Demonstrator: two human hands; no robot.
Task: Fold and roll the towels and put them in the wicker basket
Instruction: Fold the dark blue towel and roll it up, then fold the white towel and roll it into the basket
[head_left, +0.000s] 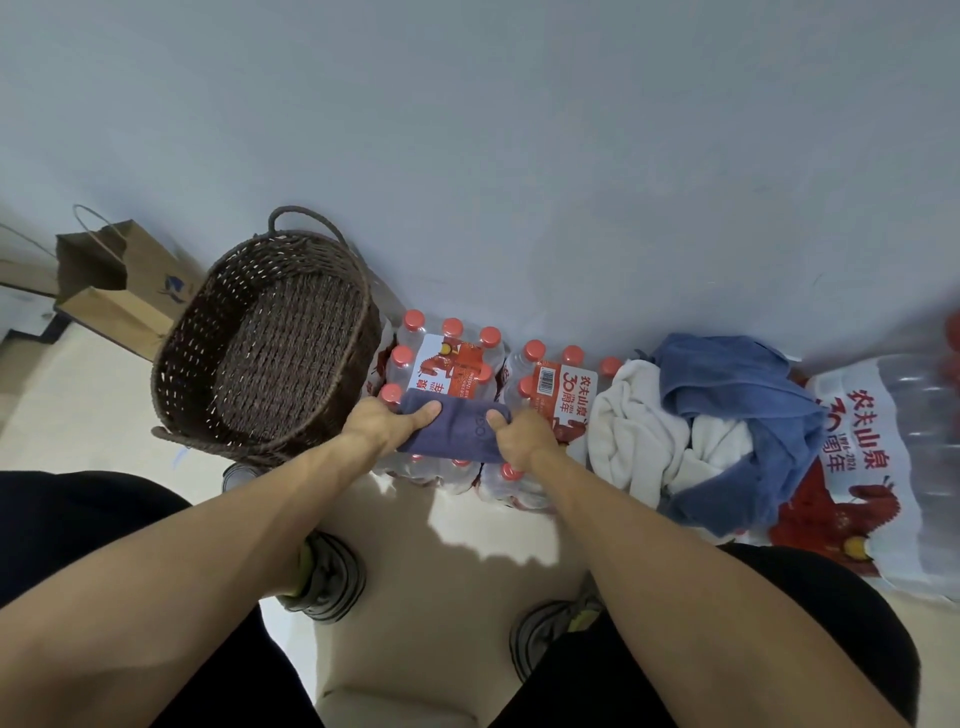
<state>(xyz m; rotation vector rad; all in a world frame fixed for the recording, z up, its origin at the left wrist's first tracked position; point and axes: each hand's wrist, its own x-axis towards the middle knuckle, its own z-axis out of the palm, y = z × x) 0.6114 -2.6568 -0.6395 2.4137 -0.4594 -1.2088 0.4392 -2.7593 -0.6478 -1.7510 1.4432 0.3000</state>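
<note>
Both hands (L (382, 423), R (522, 436)) grip rolled towel (457, 427); wicker basket (270, 343) beside.

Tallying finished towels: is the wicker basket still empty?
Empty. The wicker basket shows only its bare woven bottom; the dark rolled towel is outside it, on the water bottle packs.

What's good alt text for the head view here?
Both hands, left hand and right hand, grip the ends of a rolled dark blue towel lying across shrink-wrapped packs of water bottles. An empty wicker basket stands to the left; a heap of white and blue towels lies to the right.
</note>
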